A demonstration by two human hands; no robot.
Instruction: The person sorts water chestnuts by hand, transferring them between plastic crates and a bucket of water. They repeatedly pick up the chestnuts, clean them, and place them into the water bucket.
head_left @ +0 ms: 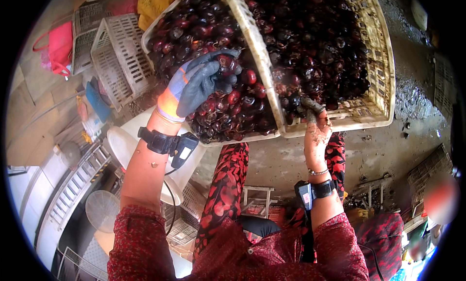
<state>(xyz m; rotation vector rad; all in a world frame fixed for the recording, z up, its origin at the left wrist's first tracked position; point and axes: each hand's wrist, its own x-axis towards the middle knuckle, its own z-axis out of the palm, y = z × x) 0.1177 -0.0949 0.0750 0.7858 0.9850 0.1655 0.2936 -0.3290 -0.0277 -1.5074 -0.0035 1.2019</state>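
Observation:
Dark red, shiny round water chestnuts, as they look to me, fill two plastic crates side by side. My left hand (201,79), in a grey-black glove with an orange cuff, is over the left crate (257,43). Its fingers curl round a reddish water chestnut (226,65). My right hand (316,123) is bare and spattered with mud. It reaches over the near rim of the right crate (383,77), its dark, muddy fingers partly spread at the edge of the pile (315,53). I see nothing held in it; the fingertips are hard to make out.
Empty slatted crates (126,53) stand at the left, near a pink bag (60,43) and a yellow sack (154,7). A white tub (138,135) sits beneath my left forearm. The floor (412,82) on the right is wet and muddy. Low stools (257,198) stand near my legs.

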